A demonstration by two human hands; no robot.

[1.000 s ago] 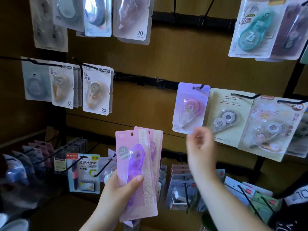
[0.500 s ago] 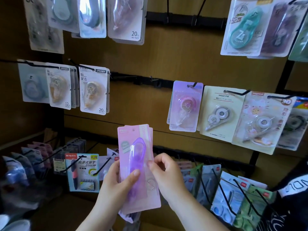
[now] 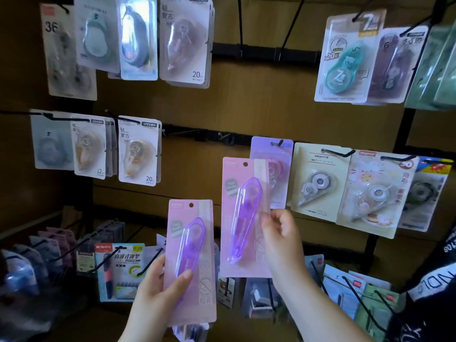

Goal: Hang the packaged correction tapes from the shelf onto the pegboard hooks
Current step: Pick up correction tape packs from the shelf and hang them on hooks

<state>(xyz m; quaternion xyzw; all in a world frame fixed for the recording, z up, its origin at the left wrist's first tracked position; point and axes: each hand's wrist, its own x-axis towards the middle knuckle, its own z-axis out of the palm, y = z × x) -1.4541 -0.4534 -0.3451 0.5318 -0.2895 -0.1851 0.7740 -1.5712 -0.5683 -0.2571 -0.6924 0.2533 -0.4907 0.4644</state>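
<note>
My right hand (image 3: 282,236) grips one pink card with a purple correction tape (image 3: 243,218) by its right edge, raised in front of the brown pegboard (image 3: 246,107). Its hang hole sits just below and left of the hook (image 3: 277,143) that carries a lilac packaged tape (image 3: 277,154). My left hand (image 3: 158,290) holds a second, matching pink packaged tape (image 3: 191,257) lower down, thumb on the blister. More packaging peeks out beneath it; how much I cannot tell.
Packaged tapes hang in rows left (image 3: 138,149), upper left (image 3: 183,40), upper right (image 3: 345,60) and right (image 3: 318,178). Bare black hooks (image 3: 290,25) stick out at the top middle. Lower racks hold a pen pack (image 3: 118,270) and more stock (image 3: 345,290).
My right hand has pulled one pink package off the stack and lifted it up and to the right toward the lilac package's hook. My left hand keeps holding the rest.
</note>
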